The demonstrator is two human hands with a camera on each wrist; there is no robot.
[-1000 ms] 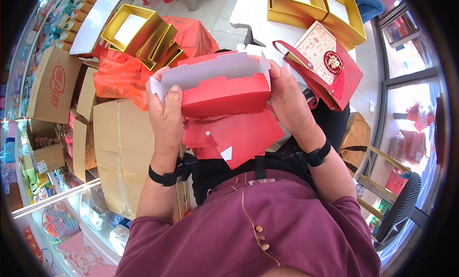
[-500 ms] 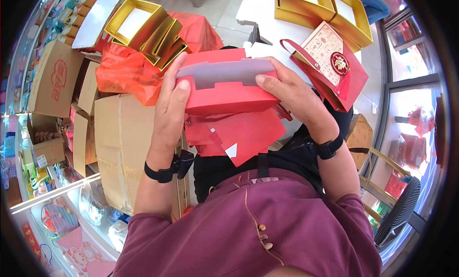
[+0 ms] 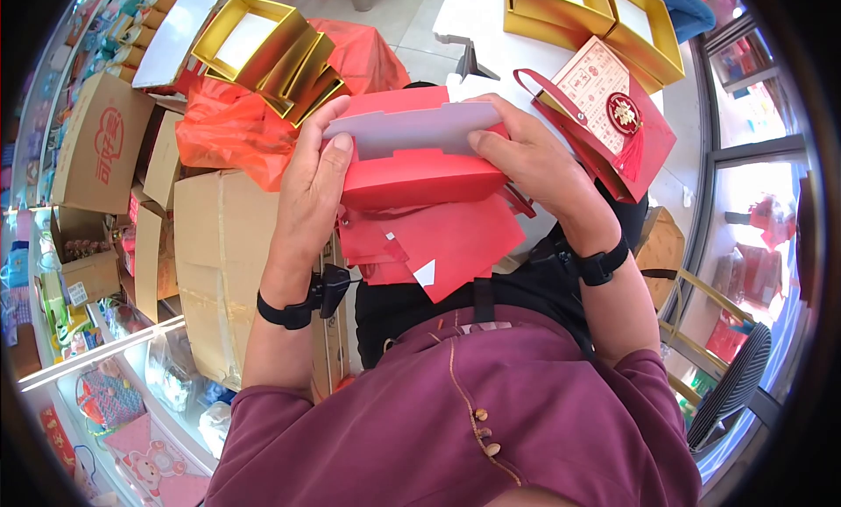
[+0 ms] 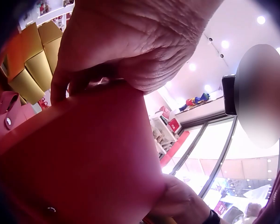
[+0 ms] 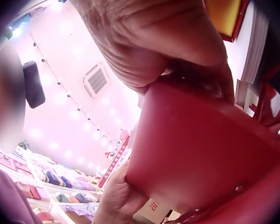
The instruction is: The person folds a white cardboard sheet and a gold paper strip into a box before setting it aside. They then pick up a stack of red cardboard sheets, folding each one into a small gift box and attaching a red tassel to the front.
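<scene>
Between both hands, in the head view, is a red card box (image 3: 420, 179) with a pale inside and a long opening facing up. The left hand (image 3: 311, 187) grips its left end, thumb on the near edge. At the right end the right hand (image 3: 540, 161) holds it the same way, thumb over the rim. Each wrist view shows a smooth red side (image 4: 84, 149) (image 5: 200, 144) close up, with the fingers over the edge. Below the box, red pieces (image 3: 464, 244) with a white patch lie over the lap.
Gold boxes (image 3: 254, 52) are stacked on red plastic at the upper left, with more gold boxes (image 3: 565, 12) at the upper right. A red gift bag (image 3: 648, 130) with a tassel stands right. Cardboard boxes (image 3: 229, 271) and a lit glass case are on the left.
Both hands have shifted their grip, thumbs moving onto the near rim at the ends. The box's end flaps, upright before, are no longer seen standing, and its opening looks narrower.
</scene>
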